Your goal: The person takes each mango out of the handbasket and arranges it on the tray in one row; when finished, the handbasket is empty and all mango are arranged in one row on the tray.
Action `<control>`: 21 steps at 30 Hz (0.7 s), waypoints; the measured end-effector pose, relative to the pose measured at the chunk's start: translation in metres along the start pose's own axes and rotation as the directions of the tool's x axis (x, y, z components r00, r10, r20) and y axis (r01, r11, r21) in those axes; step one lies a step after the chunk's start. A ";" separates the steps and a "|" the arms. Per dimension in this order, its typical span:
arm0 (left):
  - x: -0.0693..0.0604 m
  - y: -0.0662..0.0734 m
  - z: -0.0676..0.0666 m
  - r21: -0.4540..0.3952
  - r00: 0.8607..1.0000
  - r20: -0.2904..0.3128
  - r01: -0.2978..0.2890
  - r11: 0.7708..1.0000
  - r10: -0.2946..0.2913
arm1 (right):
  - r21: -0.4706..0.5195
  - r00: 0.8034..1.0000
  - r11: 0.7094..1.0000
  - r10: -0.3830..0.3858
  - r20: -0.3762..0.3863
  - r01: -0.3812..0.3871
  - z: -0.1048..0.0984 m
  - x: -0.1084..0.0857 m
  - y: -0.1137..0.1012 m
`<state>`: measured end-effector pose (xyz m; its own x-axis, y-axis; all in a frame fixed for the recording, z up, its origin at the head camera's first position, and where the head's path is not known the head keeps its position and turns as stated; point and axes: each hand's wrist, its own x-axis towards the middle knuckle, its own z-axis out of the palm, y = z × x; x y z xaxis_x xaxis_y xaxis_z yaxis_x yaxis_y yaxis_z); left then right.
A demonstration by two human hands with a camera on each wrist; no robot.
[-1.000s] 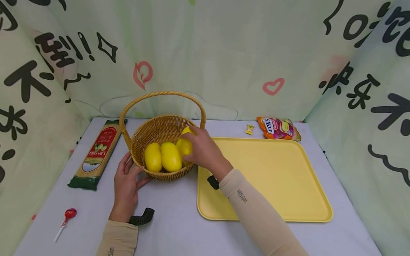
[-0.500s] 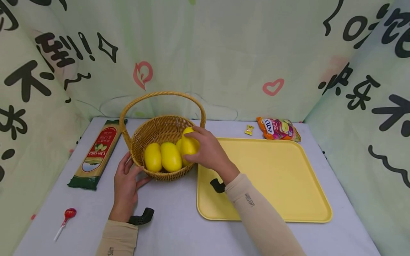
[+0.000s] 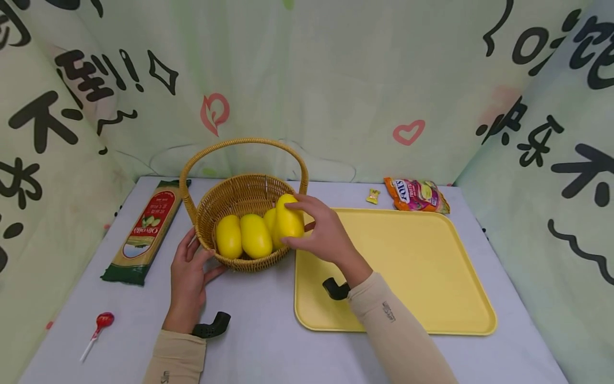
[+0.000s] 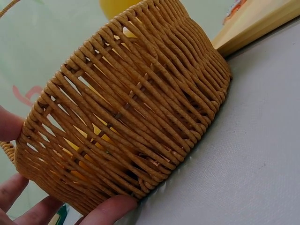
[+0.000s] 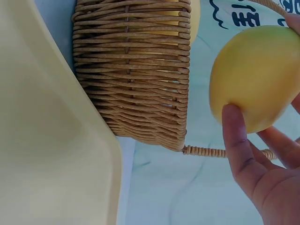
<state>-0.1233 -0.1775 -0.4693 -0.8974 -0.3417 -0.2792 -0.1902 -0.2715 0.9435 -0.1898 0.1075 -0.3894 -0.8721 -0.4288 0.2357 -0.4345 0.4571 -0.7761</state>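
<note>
The right hand (image 3: 321,229) pinches one yellow fruit (image 3: 290,217) between the thumb and the bent fingers. This fruit stands almost upright and is held above the right rim of the wicker basket (image 3: 240,188); in the right wrist view its top has a slight green tint, and it is apart from the basket wall. The left hand (image 3: 188,282) grips the basket at its near left side — the fingers are bent against the rim and the wall, with one digit low, close to the base. Three other yellow fruits (image 3: 256,236) lie inside, in the near part; the one most to the right is partly hidden behind the held one.

On the white table (image 3: 259,330), to the right of the basket, there is a yellow tray (image 3: 412,266), partly covered by the right forearm. Behind its far edge lie a small yellow wrapped sweet (image 3: 373,196) and, further right, an orange and purple candy bag (image 3: 417,195). A long packet (image 3: 146,232) with a red label lies left of the basket, and a red lollipop (image 3: 105,320) is at the near left.
</note>
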 end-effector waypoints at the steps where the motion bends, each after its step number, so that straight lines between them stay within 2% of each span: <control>1: 0.000 0.000 0.000 0.001 1.000 0.000 0.001 1.000 -0.001 | 0.013 1.000 1.000 -0.005 -0.008 0.005 -0.001 -0.002 0.001; 12: 0.001 0.000 0.000 0.011 1.000 0.006 -0.004 1.000 0.004 | 0.118 0.995 0.993 0.027 -0.091 -0.016 -0.013 -0.031 0.011; 21: 0.003 -0.001 -0.001 0.012 1.000 0.000 -0.001 1.000 0.001 | 0.234 0.988 0.972 0.049 -0.148 -0.013 -0.023 -0.051 0.018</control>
<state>-0.1251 -0.1788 -0.4716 -0.8974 -0.3421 -0.2785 -0.1943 -0.2604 0.9458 -0.1587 0.1559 -0.4018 -0.9160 -0.2856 0.2816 -0.3584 0.2679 -0.8943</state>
